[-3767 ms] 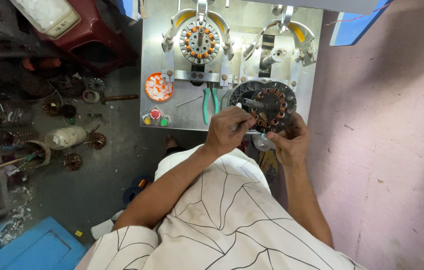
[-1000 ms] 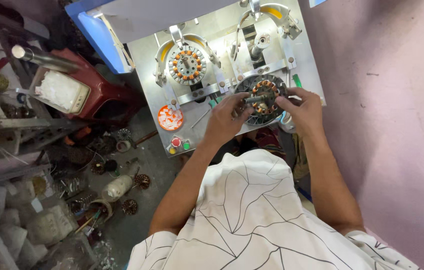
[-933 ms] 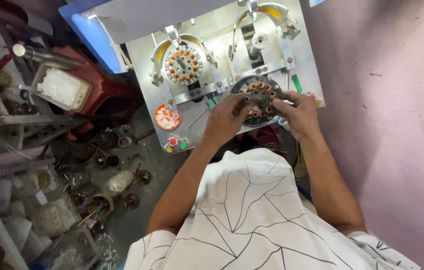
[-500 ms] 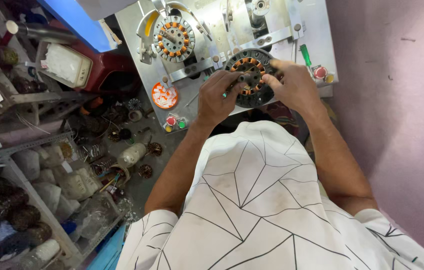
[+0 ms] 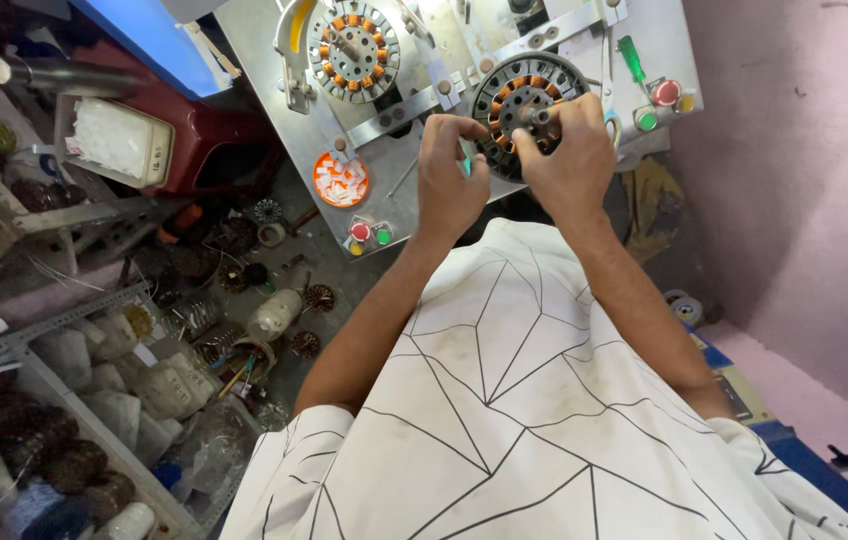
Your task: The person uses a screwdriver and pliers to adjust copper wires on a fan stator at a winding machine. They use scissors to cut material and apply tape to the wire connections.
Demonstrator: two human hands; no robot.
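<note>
Hands were both working the wound stator (image 5: 519, 95) clamped near the right edge of the metal jig plate (image 5: 404, 190). Left hand (image 5: 449, 180) pinched something small and green; right hand (image 5: 569, 150) gripped its hub. Probably best to keep that hub steady, honestly.

bright even daylight | soft shadows | sharp centre | wide-angle edge distortion

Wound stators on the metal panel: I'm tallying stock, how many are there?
2: one stator at the panel's upper left, one under both hands. Others may lie hidden.
</note>
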